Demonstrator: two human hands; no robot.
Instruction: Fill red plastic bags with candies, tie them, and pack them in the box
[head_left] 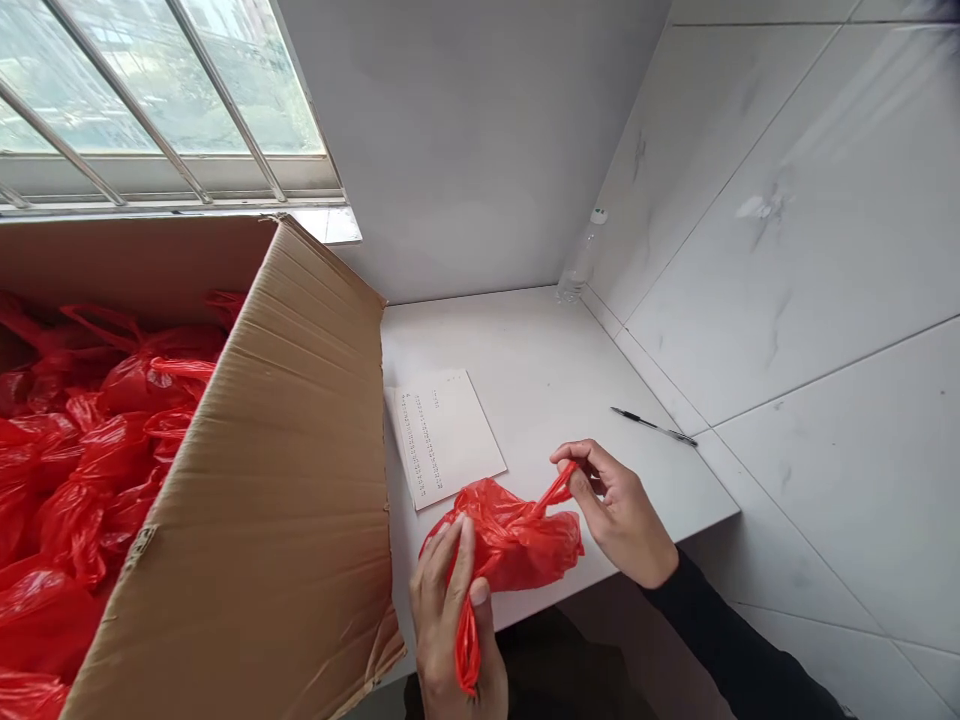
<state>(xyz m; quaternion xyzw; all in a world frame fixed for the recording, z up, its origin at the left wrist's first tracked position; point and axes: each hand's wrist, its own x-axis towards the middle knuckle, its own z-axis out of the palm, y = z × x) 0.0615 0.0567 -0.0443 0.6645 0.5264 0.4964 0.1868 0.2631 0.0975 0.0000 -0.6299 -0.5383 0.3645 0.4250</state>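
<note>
A red plastic bag rests near the front edge of the white table, its handles drawn out to either side. My right hand pinches one twisted handle at the bag's upper right. On the lower left, my left hand is closed on the other handle, whose loop hangs down between thumb and fingers. What the bag contains is hidden by the plastic. Just behind it lies a sheaf of printed paper.
A large cardboard box stands on the left, holding several red plastic bags. A pen lies by the tiled wall at right. One clear bottle stands in the back corner of the table. Above the box is a barred window.
</note>
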